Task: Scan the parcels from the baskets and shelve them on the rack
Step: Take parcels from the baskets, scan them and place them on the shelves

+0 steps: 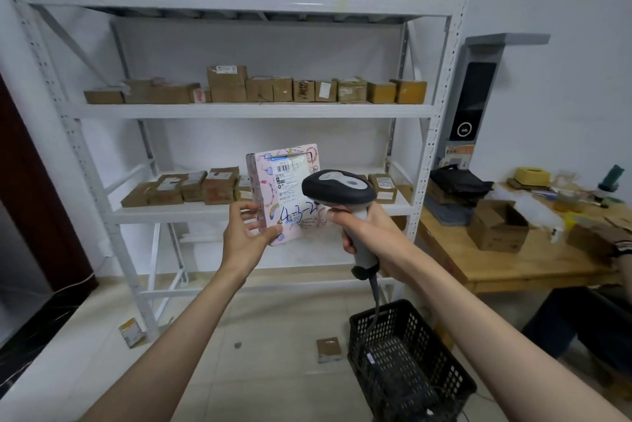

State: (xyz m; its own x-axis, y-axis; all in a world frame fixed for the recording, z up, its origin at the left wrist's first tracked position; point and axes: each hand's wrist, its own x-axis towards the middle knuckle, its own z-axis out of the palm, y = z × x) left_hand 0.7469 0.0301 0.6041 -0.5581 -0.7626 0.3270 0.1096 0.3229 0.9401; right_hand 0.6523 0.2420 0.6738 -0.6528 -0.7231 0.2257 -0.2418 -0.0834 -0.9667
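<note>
Pink parcel (285,189), held upright in front of the white rack (253,110) at its lower-shelf level, label facing the camera, blue handwriting across its lower half. Pinched at its lower left corner by the left hand (248,233); right hand (367,230) wrapped around the grip of a grey barcode scanner (338,189), head overlapping the parcel's right edge. Below right on the floor, a black basket (407,363); brown boxes (260,88) lined along the shelves.

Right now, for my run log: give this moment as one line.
step: scanning | left hand: holds pink parcel | right hand: grips scanner, aimed at label | basket: on floor | rack: part filled
</note>
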